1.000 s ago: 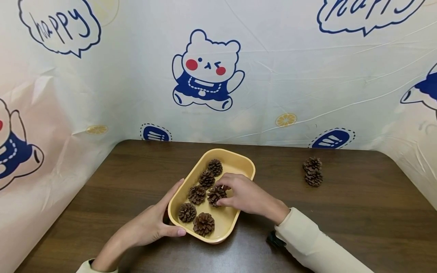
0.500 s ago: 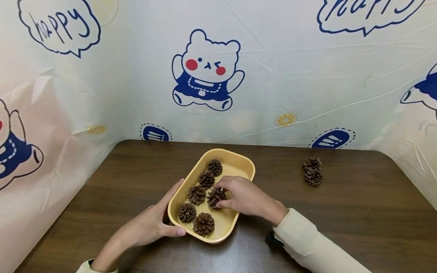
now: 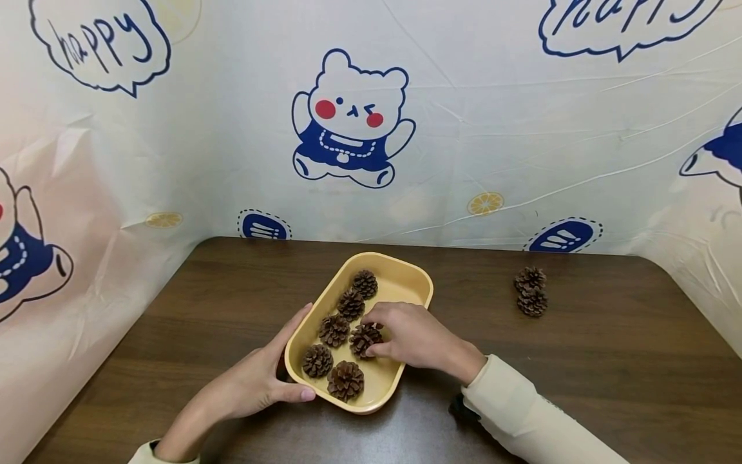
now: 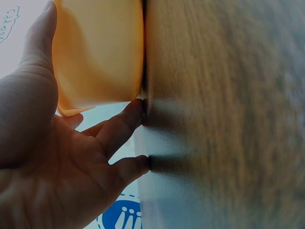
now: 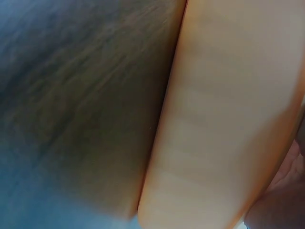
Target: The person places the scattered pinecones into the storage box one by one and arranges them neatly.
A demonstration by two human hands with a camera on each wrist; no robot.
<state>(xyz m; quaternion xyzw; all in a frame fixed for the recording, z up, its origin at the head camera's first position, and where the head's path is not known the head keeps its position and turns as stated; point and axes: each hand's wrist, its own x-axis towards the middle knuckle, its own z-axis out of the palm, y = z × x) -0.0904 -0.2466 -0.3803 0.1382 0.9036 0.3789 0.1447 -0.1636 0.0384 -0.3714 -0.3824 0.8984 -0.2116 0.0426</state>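
A yellow plastic tray (image 3: 400,277) stands slantwise on the brown table, with several brown pine cones inside. My right hand (image 3: 414,335) reaches over its right rim and pinches one pine cone (image 3: 365,340) between thumb and fingers, low in the tray. Left of that cone, a row of others runs along the wall, among them a pine cone (image 3: 334,330); a larger pine cone (image 3: 346,381) lies at the near end. My left hand (image 3: 269,377) grips the tray's near left corner, thumb at the rim. In the left wrist view its fingers (image 4: 121,126) reach down beside the tray's outer wall (image 4: 102,52).
Two pine cones (image 3: 531,291) lie together at the back right of the wooden table (image 3: 591,361). A printed white curtain (image 3: 464,142) hangs behind and at both sides. A small black object (image 3: 466,409) shows under the right cuff.
My right hand has moved slightly toward me and to the left, and the pinched pine cone has shifted with it. The tray and my left hand have stayed in place.
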